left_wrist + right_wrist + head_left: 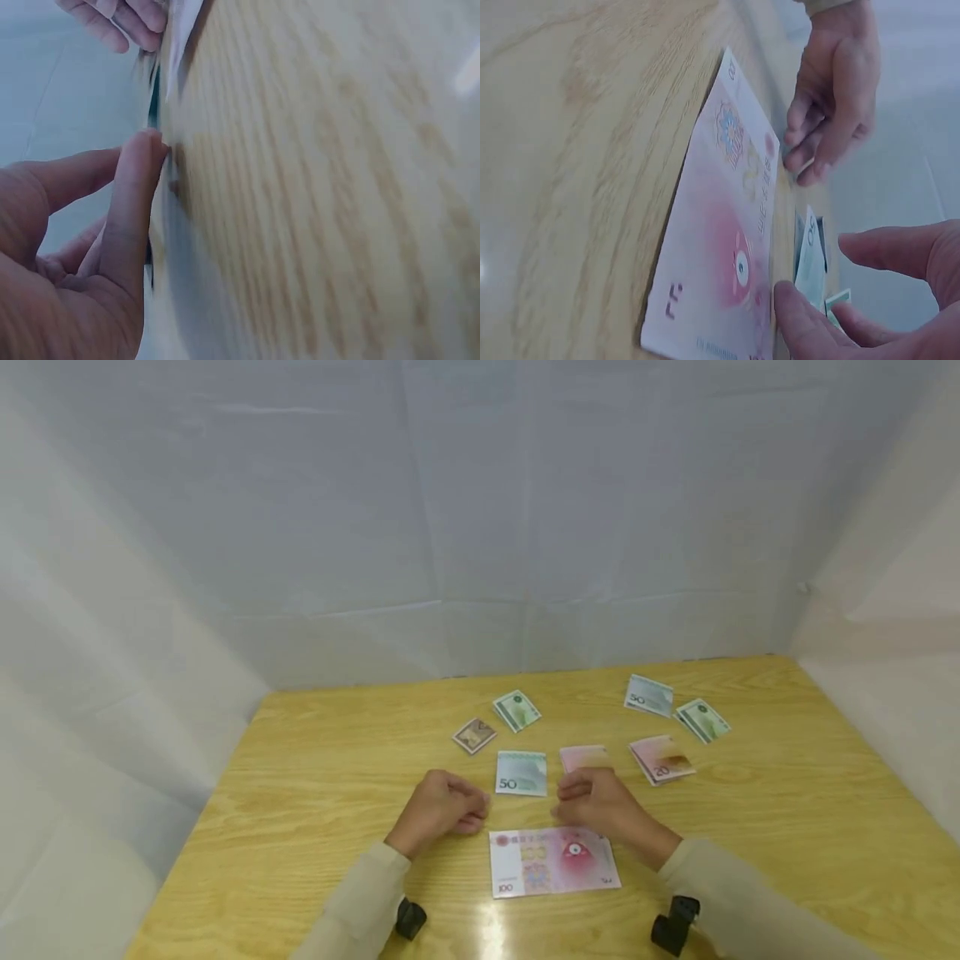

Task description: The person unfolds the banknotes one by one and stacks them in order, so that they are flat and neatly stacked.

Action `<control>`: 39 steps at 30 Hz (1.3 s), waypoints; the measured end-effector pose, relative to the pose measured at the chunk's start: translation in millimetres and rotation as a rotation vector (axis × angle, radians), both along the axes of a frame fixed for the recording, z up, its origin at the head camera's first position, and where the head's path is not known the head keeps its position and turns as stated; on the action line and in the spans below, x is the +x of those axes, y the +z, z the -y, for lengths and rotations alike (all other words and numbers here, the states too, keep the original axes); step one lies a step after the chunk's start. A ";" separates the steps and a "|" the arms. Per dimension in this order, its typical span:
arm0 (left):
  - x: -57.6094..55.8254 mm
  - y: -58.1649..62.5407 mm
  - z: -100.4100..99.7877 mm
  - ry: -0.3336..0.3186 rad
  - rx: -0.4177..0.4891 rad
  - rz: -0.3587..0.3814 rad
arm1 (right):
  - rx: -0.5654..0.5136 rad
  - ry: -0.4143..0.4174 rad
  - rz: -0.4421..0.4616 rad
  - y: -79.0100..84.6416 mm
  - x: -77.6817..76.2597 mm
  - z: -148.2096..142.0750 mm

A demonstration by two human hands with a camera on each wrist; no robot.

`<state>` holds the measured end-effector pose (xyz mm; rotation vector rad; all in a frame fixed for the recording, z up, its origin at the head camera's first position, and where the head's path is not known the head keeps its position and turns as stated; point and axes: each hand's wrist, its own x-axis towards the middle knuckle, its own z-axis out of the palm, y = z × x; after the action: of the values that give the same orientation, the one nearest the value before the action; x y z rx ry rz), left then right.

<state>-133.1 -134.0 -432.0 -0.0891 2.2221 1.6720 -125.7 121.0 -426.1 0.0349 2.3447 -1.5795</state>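
An unfolded pink banknote printed 100 (551, 864) lies flat on the wooden table (315, 777), nearest the person. Just beyond its left end is my left hand (445, 807), fingers bent low over the wood. Thumb and fingertips come close together in the left wrist view, and no note shows between them. Beyond the pink note, my right hand (602, 802) hovers with thumb and fingers apart in the right wrist view, holding nothing. Between the hands and slightly farther lies a folded blue-green banknote printed 50 (521, 773). The right hand partly covers a folded pink banknote (583, 757).
Farther back on the left lie a folded brown banknote (475, 736) and a folded green banknote (517, 711). To the right are a folded 20 banknote (663, 760), another 50 banknote (649, 696) and another green one (702, 720). White sheeting (480, 527) encloses the table's back and sides.
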 end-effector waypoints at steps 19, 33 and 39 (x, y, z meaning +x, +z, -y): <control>-20.7 -5.6 -14.3 -0.054 0.093 0.048 | -0.096 -0.107 0.116 4.6 -7.6 17.1; -17.0 -1.7 -14.2 -0.096 0.053 0.068 | -0.233 -0.167 0.221 5.8 -11.1 20.4; -16.4 -1.8 -15.2 -0.108 0.048 0.067 | -0.156 -0.157 0.210 5.6 -13.1 20.2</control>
<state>-149.5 -118.8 -433.8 -0.0117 2.0985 1.6388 -138.8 100.8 -420.5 0.3404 2.0972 -1.7343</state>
